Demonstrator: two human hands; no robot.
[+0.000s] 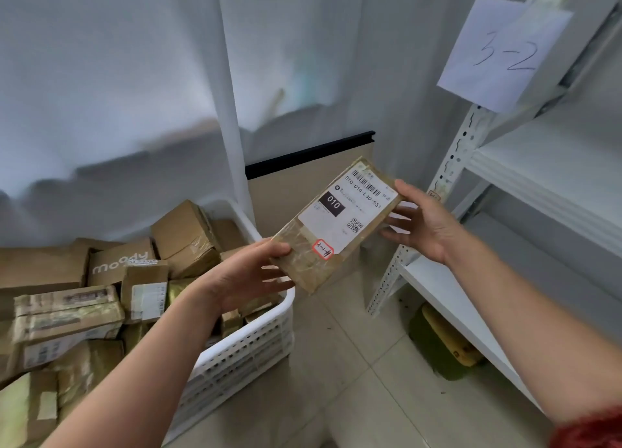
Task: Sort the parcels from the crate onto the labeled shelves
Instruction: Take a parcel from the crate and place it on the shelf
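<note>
White plastic, its walls pierced with slots, makes up the crate (255, 353), and it is heaped with brown cardboard parcels lying at all angles. One box (121, 261) near the crate's far side reads "moody"; several others carry tape and pale labels.

Just above the crate's right rim, a flat taped parcel (336, 225) is held in the air, tilted, with a white shipping label facing up and a small red-edged sticker (323, 249) at its near end. The left hand (249, 276) grips the near corner, thumb on top and fingers under. The right hand (427, 222) pinches the far corner, thumb on the edge and fingers spread beneath.

Right of the crate stands a white metal shelf (538, 165), with a paper sheet (501, 50) marked "3-2" fixed to its post. A yellow and green thing (444, 346), too blurred to name, lies on the tiled floor (353, 397) under the lowest board. Behind the crate hangs a pale curtain (117, 77).
</note>
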